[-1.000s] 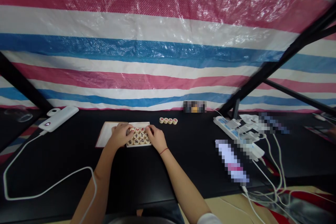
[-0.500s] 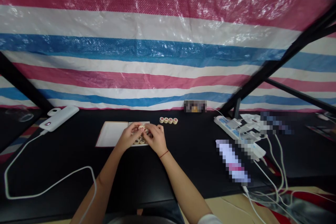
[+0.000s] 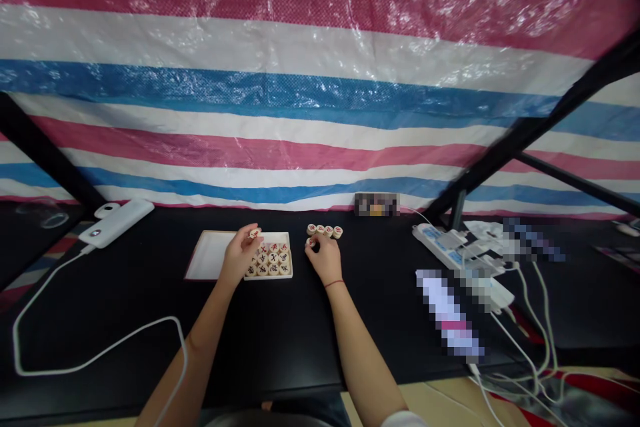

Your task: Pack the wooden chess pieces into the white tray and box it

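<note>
My left hand [image 3: 241, 252] pinches a round xiangqi piece [image 3: 255, 233] with a red character above the left part of a shallow white box [image 3: 291, 255]. Rows of more pieces [image 3: 273, 258], marked in red or black, fill the box. The box's open lid [image 3: 206, 257] lies flat to the left, partly behind my left hand. To the right of the box, my right hand [image 3: 326, 259] has its fingers closed on another piece [image 3: 311, 242]. That piece is just in front of a short row of red-marked pieces [image 3: 329, 231] on the black table.
A white power bank [image 3: 117, 223] with a looping cable lies at the left. On the right are a power strip [image 3: 435, 245] with plugs and cords, and a blurred phone-like object [image 3: 450, 313]. A striped plastic sheet [image 3: 280, 140] hangs behind the black table [image 3: 280, 340].
Both hands met over the box half a second ago. Since then my right hand has moved right with a piece to the row, and my left hand has drawn back left, holding a piece.
</note>
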Motion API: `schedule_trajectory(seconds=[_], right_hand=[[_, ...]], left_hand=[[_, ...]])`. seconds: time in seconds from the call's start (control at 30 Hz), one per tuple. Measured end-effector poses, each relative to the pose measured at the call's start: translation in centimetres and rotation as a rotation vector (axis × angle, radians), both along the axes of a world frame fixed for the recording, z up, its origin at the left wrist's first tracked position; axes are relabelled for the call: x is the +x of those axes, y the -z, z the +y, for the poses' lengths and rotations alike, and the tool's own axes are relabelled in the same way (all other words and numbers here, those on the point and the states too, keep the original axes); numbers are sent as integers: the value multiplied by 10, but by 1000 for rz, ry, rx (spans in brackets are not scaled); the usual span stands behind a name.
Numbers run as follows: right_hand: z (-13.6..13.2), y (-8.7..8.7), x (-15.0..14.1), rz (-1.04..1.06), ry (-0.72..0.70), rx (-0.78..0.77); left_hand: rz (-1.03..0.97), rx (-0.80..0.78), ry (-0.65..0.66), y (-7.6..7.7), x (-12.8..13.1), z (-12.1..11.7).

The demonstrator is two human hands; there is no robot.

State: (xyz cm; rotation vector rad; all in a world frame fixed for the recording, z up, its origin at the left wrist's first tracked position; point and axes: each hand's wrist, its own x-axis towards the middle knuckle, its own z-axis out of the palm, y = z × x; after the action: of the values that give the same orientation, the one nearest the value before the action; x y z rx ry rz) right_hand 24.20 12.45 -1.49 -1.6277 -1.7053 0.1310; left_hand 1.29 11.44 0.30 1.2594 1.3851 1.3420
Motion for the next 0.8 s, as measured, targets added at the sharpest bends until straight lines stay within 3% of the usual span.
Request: schedule_trajectory(seconds=[0.1,0.17,0.27,0.37,0.6,0.73,0.8], right_hand=[[-8,-14,-8,32,-69,127],[-16,-24,-20,103,-207,201],[-28,-33,-38,197,-451,186],[-35,-31,-52,285,-508,162],[-31,-27,-50,417,-390,89],[-18,-24,-22,393,-37,153],[-13,-19,-7,356,70,143]], left_hand=[[183,54,8,-1,5,-5],[374,176,51,0,10,-9],[596,392,138,2,16,-15],[706,503,169,5,18,-17],[744,541,246,1,19,-17],[723,495,227,-1,18,-17],[712,457,212,-2,15,-16]])
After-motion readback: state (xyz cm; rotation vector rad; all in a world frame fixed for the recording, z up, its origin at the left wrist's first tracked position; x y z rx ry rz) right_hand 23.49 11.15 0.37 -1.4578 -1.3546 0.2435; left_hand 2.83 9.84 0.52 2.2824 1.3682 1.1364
